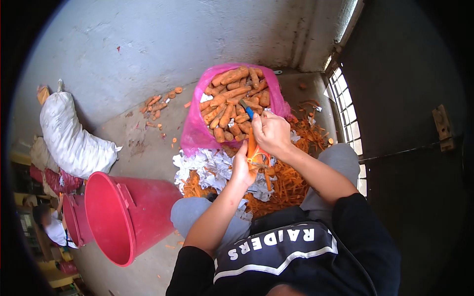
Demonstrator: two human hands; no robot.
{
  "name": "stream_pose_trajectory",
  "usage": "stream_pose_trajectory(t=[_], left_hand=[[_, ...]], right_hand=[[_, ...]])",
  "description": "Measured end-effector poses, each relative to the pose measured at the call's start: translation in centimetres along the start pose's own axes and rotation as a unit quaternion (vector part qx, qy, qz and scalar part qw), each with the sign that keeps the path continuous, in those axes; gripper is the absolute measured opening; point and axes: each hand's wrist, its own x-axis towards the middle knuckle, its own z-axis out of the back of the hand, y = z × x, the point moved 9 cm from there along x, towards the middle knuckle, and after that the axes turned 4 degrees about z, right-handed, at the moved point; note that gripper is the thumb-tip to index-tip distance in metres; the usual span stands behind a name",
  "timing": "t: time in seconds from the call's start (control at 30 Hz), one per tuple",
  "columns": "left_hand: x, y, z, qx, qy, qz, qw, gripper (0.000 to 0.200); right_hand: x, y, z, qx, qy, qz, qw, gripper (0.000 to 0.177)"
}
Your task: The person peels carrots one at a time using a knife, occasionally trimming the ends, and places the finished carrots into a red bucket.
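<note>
The left hand's [241,166] fingers were curled around a carrot [251,142], which lay between both hands. The right hand's [273,132] fingers were closed on a blue tool [249,112] jutting past them. Just beyond the fingers sat a pink sack [194,132] of carrots; beneath them, peelings [289,183].

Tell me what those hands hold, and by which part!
Left hand: a carrot, around its near part. Right hand: a dark-tipped blue tool, by its blue end.
</note>
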Motion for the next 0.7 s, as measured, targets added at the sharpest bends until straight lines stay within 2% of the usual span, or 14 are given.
stream_pose_trajectory(t=[0.1, 0.3, 0.47, 0.57, 0.67, 0.7], left_hand=[[0.5, 0.5, 0.5, -0.031, -0.050, 0.001, 0.998, 0.034], [-0.1, 0.1, -0.2, -0.004, -0.044, -0.017, 0.999, 0.031], [1.5, 0.1, 2.1, -0.004, -0.052, -0.027, 0.998, 0.030], [1.4, -0.1, 2.0, -0.001, -0.060, -0.029, 0.998, 0.031], [0.7, -0.6, 1.0, -0.015, -0.078, -0.045, 0.996, 0.033], [0.6, -0.8, 0.9, -0.023, -0.085, -0.054, 0.995, 0.033]], right_hand=[[0.1, -0.3, 0.0, -0.007, -0.010, 0.009, 1.000, 0.037], [0.0, -0.8, -0.9, -0.013, -0.012, 0.012, 1.000, 0.040], [0.4, -1.1, -1.6, -0.024, 0.027, -0.002, 0.999, 0.044], [0.3, -1.9, -2.1, -0.025, 0.040, -0.029, 0.998, 0.045], [-0.2, -4.4, -3.8, -0.012, 0.096, -0.147, 0.984, 0.046], [0.0, -4.3, -3.4, -0.017, 0.076, -0.139, 0.987, 0.046]])
